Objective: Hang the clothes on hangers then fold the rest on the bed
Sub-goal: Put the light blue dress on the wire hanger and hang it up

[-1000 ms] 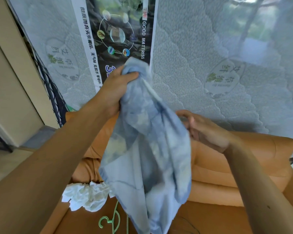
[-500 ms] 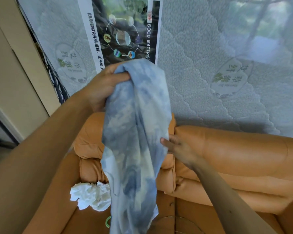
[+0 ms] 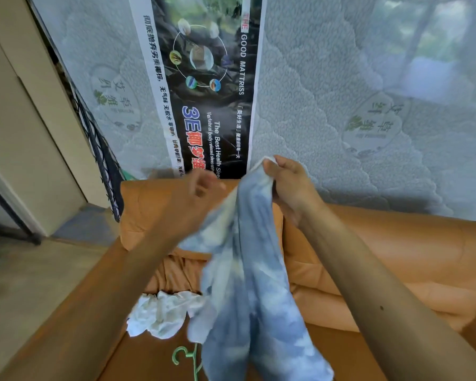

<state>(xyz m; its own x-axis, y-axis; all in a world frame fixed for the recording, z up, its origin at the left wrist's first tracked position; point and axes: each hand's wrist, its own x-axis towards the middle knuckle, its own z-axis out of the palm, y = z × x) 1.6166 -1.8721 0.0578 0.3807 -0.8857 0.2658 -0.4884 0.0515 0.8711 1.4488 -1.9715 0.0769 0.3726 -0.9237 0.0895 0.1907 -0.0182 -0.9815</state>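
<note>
While the right hand [image 3: 289, 185] grips the top edge of the blue tie-dye garment [image 3: 248, 284], fingers curled round a bunch of cloth, the left hand [image 3: 201, 188] sits just beside it at the same height. The left hand is motion-blurred, with its fingers curled; whether it pinches the fabric cannot be determined. The garment hangs in a loose, twisted column from the right hand down over the seat, and its lower end runs out of view.

Assessment: the step in hand appears to be sorting out this garment, finding its neck or shoulder line ahead of hanging. The next move likely calls for both hands to spread the top edge, then for one to fetch the green hanger [image 3: 187, 358], which lies on the seat partly hidden by the cloth.

Surface: an orange sofa [image 3: 396, 257]; no bed is in view. A crumpled white garment [image 3: 162, 312] lies on the seat near the hanger.

Room: a plastic-wrapped mattress [image 3: 327, 105] stands upright behind the sofa, with a printed banner [image 3: 204, 92] on its face. A black wire frame [image 3: 99, 149] stands at left, and the floor [image 3: 25, 284] is pale.
</note>
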